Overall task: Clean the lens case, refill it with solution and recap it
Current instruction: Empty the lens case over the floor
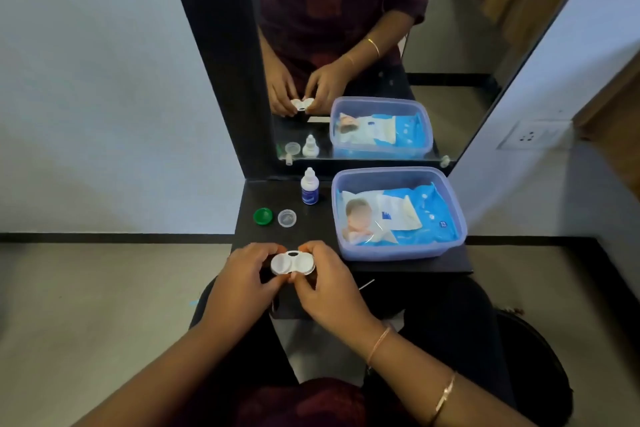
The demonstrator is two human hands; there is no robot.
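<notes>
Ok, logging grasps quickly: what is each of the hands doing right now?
Left hand: holding the lens case by its left end.
Right hand: holding its right end.

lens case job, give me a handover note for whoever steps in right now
Left hand and right hand both pinch the white lens case over the table's near edge, wells facing up.
Green cap and clear cap lie on the table; the solution bottle stands behind them.
Done: both caps off. Whether the case is cleaned: cannot tell.
Left: refill with solution, recap.
</notes>
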